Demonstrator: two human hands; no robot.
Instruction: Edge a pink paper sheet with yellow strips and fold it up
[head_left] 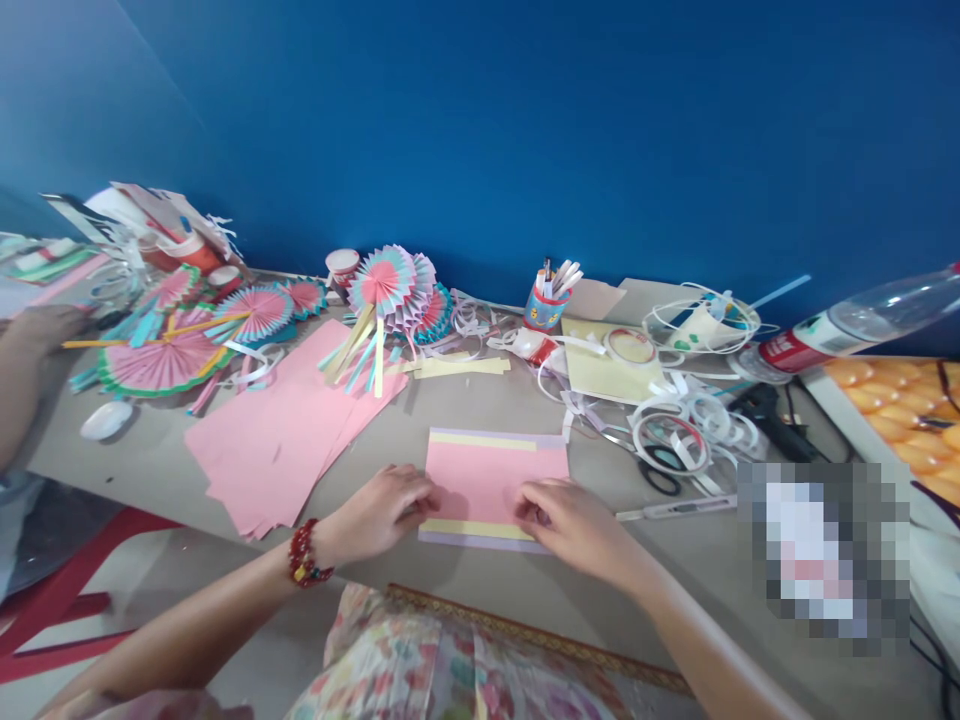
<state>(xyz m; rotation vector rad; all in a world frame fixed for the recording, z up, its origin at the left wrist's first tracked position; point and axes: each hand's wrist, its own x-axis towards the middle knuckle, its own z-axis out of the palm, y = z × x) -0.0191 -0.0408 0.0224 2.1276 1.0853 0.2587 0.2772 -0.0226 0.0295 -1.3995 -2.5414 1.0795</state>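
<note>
Pink sheet: the pink sheet (472, 480) lies flat on the grey table (487, 400) between the two hands, edged by yellow strips (480, 440) and lavender strips (465, 538) along its far and near sides
Left hand: the left hand (397, 507) rests at the sheet's left edge, fingers curled inward; whether it pinches the paper I cannot tell
Left wrist: a red beaded bracelet (304, 555)
Right hand: the right hand (559, 518) lies over the sheet's near right part, fingers bent under; its grip is hidden
Left of the sheet: a spread of pink paper (262, 455), with pleated rosettes (382, 282) beyond, a pleated fan (161, 368) and a white mouse (106, 421) farther out
Right of the sheet: black-handled scissors (660, 478), a cutter (679, 508) and tape rolls (670, 446) among loose white strips
Farther right: a black glue gun (772, 422) and a tilted plastic bottle (847, 328)
Behind: a pen cup (545, 310) near a pale yellow sheet (604, 375), before the blue wall (525, 130)
Far left: another person's forearm (16, 390) above a red stool (64, 600)
</note>
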